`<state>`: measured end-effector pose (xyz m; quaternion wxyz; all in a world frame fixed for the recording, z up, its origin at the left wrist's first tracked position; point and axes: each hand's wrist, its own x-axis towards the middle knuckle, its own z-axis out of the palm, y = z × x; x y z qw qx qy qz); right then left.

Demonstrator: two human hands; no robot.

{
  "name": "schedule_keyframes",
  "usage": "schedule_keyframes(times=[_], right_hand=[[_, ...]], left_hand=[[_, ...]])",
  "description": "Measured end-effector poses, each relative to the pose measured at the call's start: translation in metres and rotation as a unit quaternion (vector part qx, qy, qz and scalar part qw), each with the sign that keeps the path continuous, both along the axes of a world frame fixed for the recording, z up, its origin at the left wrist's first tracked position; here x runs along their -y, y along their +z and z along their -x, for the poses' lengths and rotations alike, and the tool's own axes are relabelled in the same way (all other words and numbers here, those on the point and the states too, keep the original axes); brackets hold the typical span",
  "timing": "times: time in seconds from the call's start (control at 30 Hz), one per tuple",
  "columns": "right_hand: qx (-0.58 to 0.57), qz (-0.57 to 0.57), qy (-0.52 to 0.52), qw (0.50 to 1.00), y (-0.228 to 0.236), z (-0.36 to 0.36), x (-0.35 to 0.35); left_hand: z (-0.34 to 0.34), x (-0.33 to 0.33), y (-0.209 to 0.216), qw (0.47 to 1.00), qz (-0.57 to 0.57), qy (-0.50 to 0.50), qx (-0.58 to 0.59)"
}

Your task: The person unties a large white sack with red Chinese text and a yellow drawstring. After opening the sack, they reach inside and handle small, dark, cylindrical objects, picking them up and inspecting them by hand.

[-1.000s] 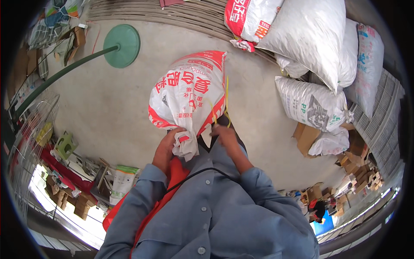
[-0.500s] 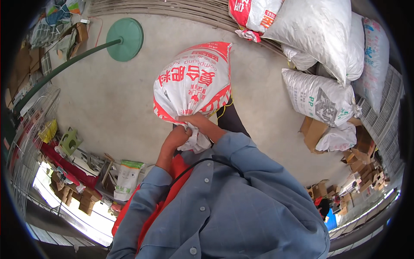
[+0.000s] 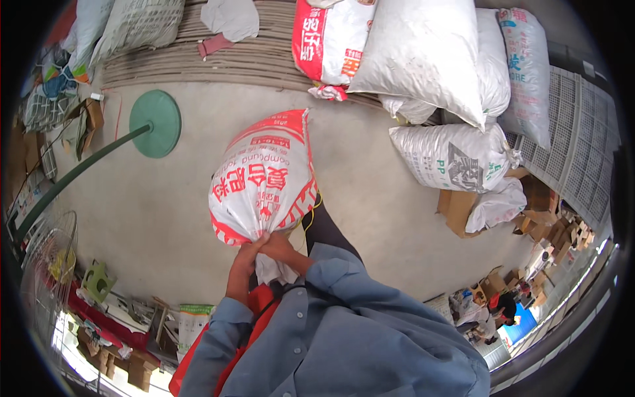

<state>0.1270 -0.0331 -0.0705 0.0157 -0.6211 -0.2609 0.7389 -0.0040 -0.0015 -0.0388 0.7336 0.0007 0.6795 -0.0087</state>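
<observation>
A plump white and red woven sack (image 3: 264,172) with red print stands before me, in front of my legs. Its mouth is bunched into a narrow neck on the side toward my body. My left hand (image 3: 247,257) is closed around this gathered neck. Pressed against it, my right hand (image 3: 280,247) grips the same neck from the right. A loose white end of the sack (image 3: 270,271) sticks out below my hands. Some fingers are hidden in the folds. A thin yellow cord (image 3: 309,217) hangs by the sack's right side, near my dark trouser leg.
Filled white sacks (image 3: 423,59) are piled at the far right, beside cardboard boxes (image 3: 456,210) and grey perforated panels (image 3: 572,132). A green round base with a curved pole (image 3: 155,124) stands at left. Long thin poles (image 3: 264,59) lie across the back.
The view has tilted up, so the sack and hands sit lower in it. My left hand has moved up the neck and now touches my right hand.
</observation>
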Motion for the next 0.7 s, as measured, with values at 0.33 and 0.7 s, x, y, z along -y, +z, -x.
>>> schedule_keyframes(times=[0.33, 0.7], right_hand=[[-0.184, -0.041, 0.002, 0.982, -0.01, -0.084, 0.002], [-0.109, -0.194, 0.174, 0.959, -0.025, -0.062, -0.001]], left_hand=[[-0.019, -0.006, -0.001, 0.997, 0.038, 0.018, 0.058], [-0.052, -0.055, 0.126, 0.983, -0.106, -0.018, 0.146]])
